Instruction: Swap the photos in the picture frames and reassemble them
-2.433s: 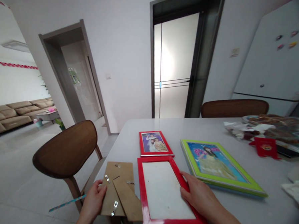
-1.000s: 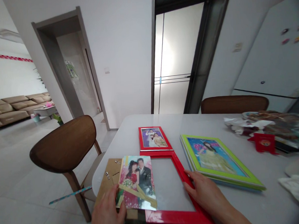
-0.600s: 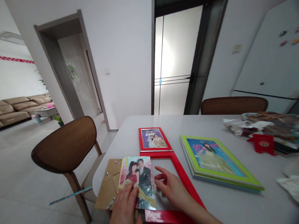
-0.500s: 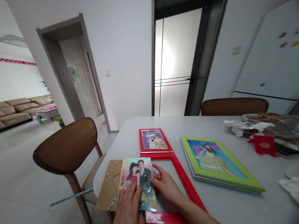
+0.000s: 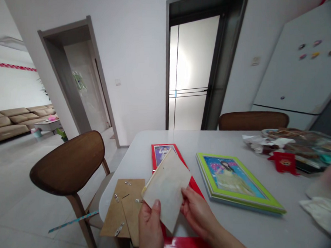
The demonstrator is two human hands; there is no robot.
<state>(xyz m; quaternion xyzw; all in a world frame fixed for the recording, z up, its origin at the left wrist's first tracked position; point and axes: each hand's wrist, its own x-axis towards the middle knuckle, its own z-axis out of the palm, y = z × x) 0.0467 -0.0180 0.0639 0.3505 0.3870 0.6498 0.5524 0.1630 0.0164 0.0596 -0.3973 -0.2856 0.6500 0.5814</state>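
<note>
A photo [image 5: 167, 188] is held up with its blank, off-white back showing, tilted above an empty red frame [image 5: 185, 245]. My left hand [image 5: 152, 222] grips its lower left edge, thumb on top. Its right edge is pinched by my right hand [image 5: 196, 211]. Left of them lies a brown backing board [image 5: 112, 215] with metal clips. Behind the photo, a smaller red frame [image 5: 156, 154] with a picture in it is partly covered. To the right rests a green frame [image 5: 272, 203] holding a picture of a person in a pale dress.
On the white table [image 5: 237, 231], the right side holds a red packet [image 5: 285, 163], crumpled tissue [image 5: 256, 143] and clear plastic containers [image 5: 307, 142]. A brown chair [image 5: 70, 162] stands at the left, another [image 5: 252, 120] behind the table.
The photo has been lifted off the backing board and turned so its plain back shows. My left hand has gone from lying flat on it to gripping its edge. The view has shifted slightly right.
</note>
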